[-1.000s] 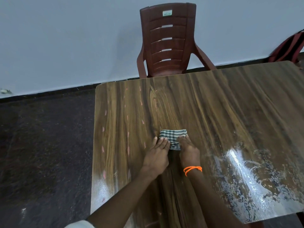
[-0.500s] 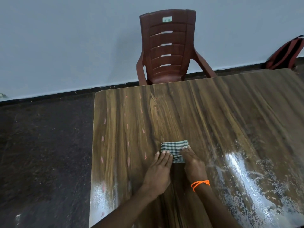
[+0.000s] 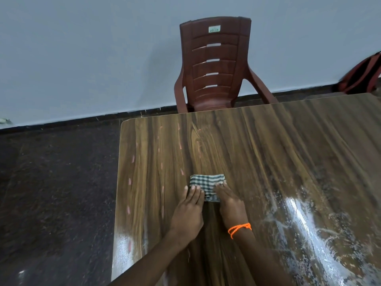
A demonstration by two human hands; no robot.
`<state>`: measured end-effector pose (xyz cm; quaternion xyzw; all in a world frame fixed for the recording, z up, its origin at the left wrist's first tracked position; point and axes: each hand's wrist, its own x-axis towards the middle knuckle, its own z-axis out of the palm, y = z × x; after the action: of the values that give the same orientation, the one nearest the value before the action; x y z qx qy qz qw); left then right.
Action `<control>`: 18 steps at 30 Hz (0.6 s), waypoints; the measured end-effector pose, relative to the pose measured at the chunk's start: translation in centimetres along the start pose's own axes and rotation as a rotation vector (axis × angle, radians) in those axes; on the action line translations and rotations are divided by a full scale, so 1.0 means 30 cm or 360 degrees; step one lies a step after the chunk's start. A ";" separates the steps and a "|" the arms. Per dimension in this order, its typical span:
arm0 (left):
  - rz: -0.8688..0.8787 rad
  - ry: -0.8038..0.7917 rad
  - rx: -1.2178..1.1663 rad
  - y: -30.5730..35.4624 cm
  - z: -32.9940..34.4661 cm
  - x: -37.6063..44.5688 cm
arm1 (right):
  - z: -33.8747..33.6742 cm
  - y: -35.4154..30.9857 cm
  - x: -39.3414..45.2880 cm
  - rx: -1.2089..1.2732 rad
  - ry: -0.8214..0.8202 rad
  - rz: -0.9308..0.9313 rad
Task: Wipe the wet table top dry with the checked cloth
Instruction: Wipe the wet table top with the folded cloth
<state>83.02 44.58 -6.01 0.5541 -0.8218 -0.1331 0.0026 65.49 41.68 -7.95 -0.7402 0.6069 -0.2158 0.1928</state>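
The checked cloth (image 3: pixel 206 185), folded small, lies flat on the table (image 3: pixel 268 153) near its left part, with the left hand (image 3: pixel 190 211) and right hand (image 3: pixel 229 203) side by side on its near edge, fingers straight and pressing, neither grip clenched round it. Over the last second the hands and cloth have barely shifted on the wood; the change looks mostly like head movement, though that is hard to judge. The wet patch (image 3: pixel 313 234) gleams untouched to the right, so drying has hardly begun.
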 end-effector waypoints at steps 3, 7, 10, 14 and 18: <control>0.0077 -0.0025 -0.0017 0.048 0.008 0.004 | -0.039 0.061 -0.034 -0.0017 0.0019 0.0037; 0.0091 0.0026 -0.0124 0.079 -0.037 0.108 | -0.076 0.117 0.025 -0.0007 0.0115 0.0188; 0.0053 0.0031 -0.0120 0.047 -0.074 0.217 | -0.076 0.126 0.137 0.0027 0.0204 0.0186; -0.0036 0.0017 -0.0048 -0.055 -0.123 0.312 | -0.017 0.081 0.278 0.0022 0.0193 0.0204; -0.0087 0.0018 -0.0116 -0.135 -0.119 0.276 | 0.048 0.025 0.276 0.0063 0.0158 0.0117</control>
<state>84.04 34.83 -4.66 0.5766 -0.8009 -0.1599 0.0237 67.09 33.44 -8.84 -0.7019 0.6381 -0.2569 0.1850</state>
